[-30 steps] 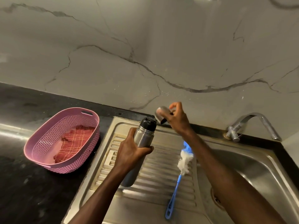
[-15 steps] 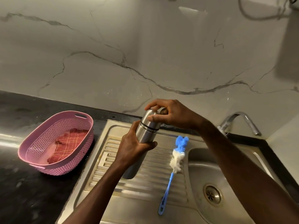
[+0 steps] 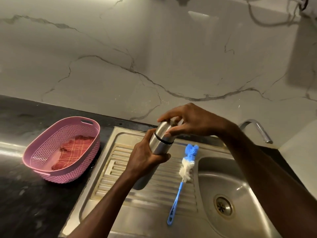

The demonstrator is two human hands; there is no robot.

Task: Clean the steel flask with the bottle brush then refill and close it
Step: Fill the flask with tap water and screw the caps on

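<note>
While your hands are both on the steel flask (image 3: 158, 143), the step in hand reads as closing it: capping, likely the last stage, though whether it was refilled cannot be told from here. Going left to right: one pink basket (image 3: 62, 150) on the dark tabletop (image 3: 25, 194), one red checked cloth (image 3: 73, 152) lying inside it. Then the sink drainboard (image 3: 109, 162), ribbed steel. Your left hand (image 3: 145, 157) has its grip wrapped round the flask body, fingers curled, holding the flask tilted over the drainboard, base low toward you and hidden behind the wrist. Your right hand (image 3: 190, 121) pinches the steel cap (image 3: 163, 128) at the top, fingertips spread round its rim; the cap sits on the flask with a dark seam showing below it. Next move, as a guess: twist the cap down till snug while the left hand resists the turn, keeping threads square so it doesn't cross-thread. One bottle brush (image 3: 184, 166), blue handle, white and blue head, lies untouched on the drainboard just right of the flask, head pointing away. One sink bowl (image 3: 240, 182) with one drain (image 3: 223, 205), one tap (image 3: 257, 129) at far right. Count: one flask, one cap, one brush, one basket, one cloth, two hands.
</note>
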